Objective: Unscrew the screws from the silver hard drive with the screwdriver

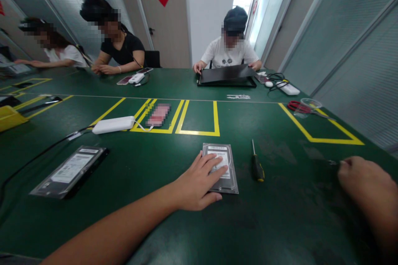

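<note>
My left hand point(202, 182) lies with spread fingers on top of a hard drive point(229, 176), covering part of its white label. Just right of the drive, a screwdriver point(256, 166) rests on the table, its black and yellow handle toward me. Far to the right, my right hand point(367, 180) is closed with curled fingers low over the tabletop. What its fingertips hold, if anything, is hidden. Beside them lie some tiny shiny pieces point(332, 162), too small to name. A second hard drive point(73, 169) lies flat at the left.
The green table point(280, 223) carries yellow tape outlines. A white power bank point(113, 124) with a cable connects to a phone point(159, 115). Red-handled scissors point(300, 107) lie at the back right. Across the table, one person point(231, 51) holds a dark panel point(225, 75); other people sit further left.
</note>
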### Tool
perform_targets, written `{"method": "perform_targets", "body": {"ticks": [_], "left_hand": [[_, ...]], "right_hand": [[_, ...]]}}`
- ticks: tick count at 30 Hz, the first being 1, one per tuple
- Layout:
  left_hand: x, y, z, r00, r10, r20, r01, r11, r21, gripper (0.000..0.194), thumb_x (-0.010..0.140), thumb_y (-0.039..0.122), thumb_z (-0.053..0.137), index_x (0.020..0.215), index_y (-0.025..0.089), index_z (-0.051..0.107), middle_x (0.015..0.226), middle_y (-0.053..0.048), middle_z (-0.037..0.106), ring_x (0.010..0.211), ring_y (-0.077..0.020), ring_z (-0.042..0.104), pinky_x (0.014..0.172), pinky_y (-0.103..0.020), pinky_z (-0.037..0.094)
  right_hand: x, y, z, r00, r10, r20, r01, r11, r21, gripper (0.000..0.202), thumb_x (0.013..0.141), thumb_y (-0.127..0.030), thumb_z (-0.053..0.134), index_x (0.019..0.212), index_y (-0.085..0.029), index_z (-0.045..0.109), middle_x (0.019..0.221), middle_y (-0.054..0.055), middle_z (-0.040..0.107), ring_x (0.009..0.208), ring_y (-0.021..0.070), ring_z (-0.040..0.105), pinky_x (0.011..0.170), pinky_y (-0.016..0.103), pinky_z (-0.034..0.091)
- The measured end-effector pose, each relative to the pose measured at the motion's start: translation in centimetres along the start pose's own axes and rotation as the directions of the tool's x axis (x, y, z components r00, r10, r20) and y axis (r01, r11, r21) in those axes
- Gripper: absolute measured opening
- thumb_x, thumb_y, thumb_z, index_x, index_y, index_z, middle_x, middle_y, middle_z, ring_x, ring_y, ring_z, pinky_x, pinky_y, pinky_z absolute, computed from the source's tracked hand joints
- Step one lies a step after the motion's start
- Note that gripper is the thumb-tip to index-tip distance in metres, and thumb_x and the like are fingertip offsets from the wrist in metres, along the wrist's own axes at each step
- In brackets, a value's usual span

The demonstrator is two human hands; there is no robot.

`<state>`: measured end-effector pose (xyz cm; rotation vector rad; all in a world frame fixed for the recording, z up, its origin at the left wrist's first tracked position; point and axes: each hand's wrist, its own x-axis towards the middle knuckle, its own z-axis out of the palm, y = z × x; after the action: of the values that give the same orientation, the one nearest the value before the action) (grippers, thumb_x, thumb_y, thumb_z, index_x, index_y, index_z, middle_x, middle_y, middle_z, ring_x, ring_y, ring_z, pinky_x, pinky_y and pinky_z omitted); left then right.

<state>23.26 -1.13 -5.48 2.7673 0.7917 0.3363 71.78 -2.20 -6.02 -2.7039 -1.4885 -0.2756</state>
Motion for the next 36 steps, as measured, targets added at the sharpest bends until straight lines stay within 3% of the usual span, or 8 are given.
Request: {"method": "perform_targets", "body": {"ticks": [4, 14, 17, 20, 23, 30, 36], "left_hand": [[0.0, 0.0, 0.1, 1.0, 0.0, -0.008, 0.0, 1.0, -0.001, 0.075, 0.093, 0.051, 0.058, 0.155, 0.02, 0.031, 0.159, -0.018, 0.034, 0.149, -0.0397, 0.024, 0.12, -0.067, 0.016], [0.0, 0.0, 0.2, 1.0, 0.0, -0.013, -0.001, 1.0, -0.018, 0.076, 0.093, 0.05, 0.059, 0.156, 0.021, 0.03, 0.159, -0.019, 0.033, 0.148, -0.0406, 0.026, 0.119, -0.069, 0.018], [0.0, 0.0, 0.2, 1.0, -0.003, -0.01, 0.003, 1.0, -0.011, 0.076, 0.093, 0.051, 0.059, 0.156, 0.021, 0.03, 0.159, -0.019, 0.033, 0.149, -0.0403, 0.025, 0.119, -0.068, 0.018], [0.0, 0.0, 0.2, 1.0, 0.0, -0.014, 0.0, 1.0, -0.005, 0.076, 0.092, 0.051, 0.06, 0.155, 0.02, 0.031, 0.159, -0.02, 0.034, 0.148, -0.0403, 0.025, 0.119, -0.068, 0.018], [0.0, 0.0, 0.2, 1.0, 0.001, -0.017, -0.001, 1.0, -0.003, 0.076, 0.092, 0.051, 0.06, 0.155, 0.02, 0.031, 0.159, -0.02, 0.033, 0.148, -0.0405, 0.025, 0.118, -0.068, 0.019], [-0.1, 0.0, 0.2, 1.0, -0.002, -0.012, 0.002, 1.0, -0.001, 0.076, 0.093, 0.051, 0.059, 0.156, 0.019, 0.03, 0.159, -0.02, 0.033, 0.149, -0.0406, 0.024, 0.119, -0.068, 0.018], [-0.2, -0.1, 0.4, 1.0, -0.003, -0.026, 0.003, 1.0, -0.003, 0.075, 0.093, 0.051, 0.059, 0.155, 0.02, 0.031, 0.16, -0.019, 0.032, 0.149, -0.0401, 0.024, 0.119, -0.068, 0.018]], "right_hand": [[-0.1, -1.0, -0.1, 0.994, 0.003, 0.11, 0.001, 0.999, -0.04, 0.046, 0.099, -0.038, 0.025, 0.102, -0.015, 0.064, 0.102, 0.02, 0.068, 0.094, 0.0329, 0.066, 0.074, 0.039, 0.05], [-0.2, -2.1, -0.5, 0.995, -0.064, 0.075, 0.059, 0.997, 0.057, 0.032, 0.094, -0.035, 0.036, 0.09, -0.018, 0.063, 0.096, 0.018, 0.069, 0.09, 0.0342, 0.066, 0.076, 0.042, 0.049], [-0.3, -2.3, -1.3, 0.999, -0.008, 0.052, 0.001, 0.991, 0.137, 0.03, 0.092, -0.039, 0.037, 0.086, -0.021, 0.06, 0.095, 0.018, 0.069, 0.091, 0.0358, 0.066, 0.076, 0.043, 0.049], [-0.3, -2.4, -1.8, 0.985, 0.089, 0.147, -0.125, 0.958, 0.259, 0.029, 0.09, -0.045, 0.038, 0.089, -0.023, 0.058, 0.091, 0.015, 0.07, 0.088, 0.0346, 0.066, 0.075, 0.042, 0.048], [0.0, -2.3, -1.4, 0.972, 0.106, 0.208, -0.172, 0.929, 0.328, 0.028, 0.088, -0.046, 0.04, 0.09, -0.024, 0.058, 0.093, 0.013, 0.071, 0.09, 0.0327, 0.066, 0.077, 0.04, 0.046], [1.1, -1.8, -0.2, 0.987, 0.082, 0.139, -0.127, 0.926, 0.355, 0.031, 0.088, -0.049, 0.039, 0.092, -0.024, 0.057, 0.095, 0.013, 0.07, 0.094, 0.0332, 0.064, 0.079, 0.04, 0.044], [0.2, -3.0, -1.9, 0.989, 0.135, 0.051, -0.145, 0.915, 0.377, 0.033, 0.085, -0.052, 0.038, 0.089, -0.024, 0.056, 0.092, 0.014, 0.067, 0.091, 0.0338, 0.063, 0.077, 0.041, 0.044]]}}
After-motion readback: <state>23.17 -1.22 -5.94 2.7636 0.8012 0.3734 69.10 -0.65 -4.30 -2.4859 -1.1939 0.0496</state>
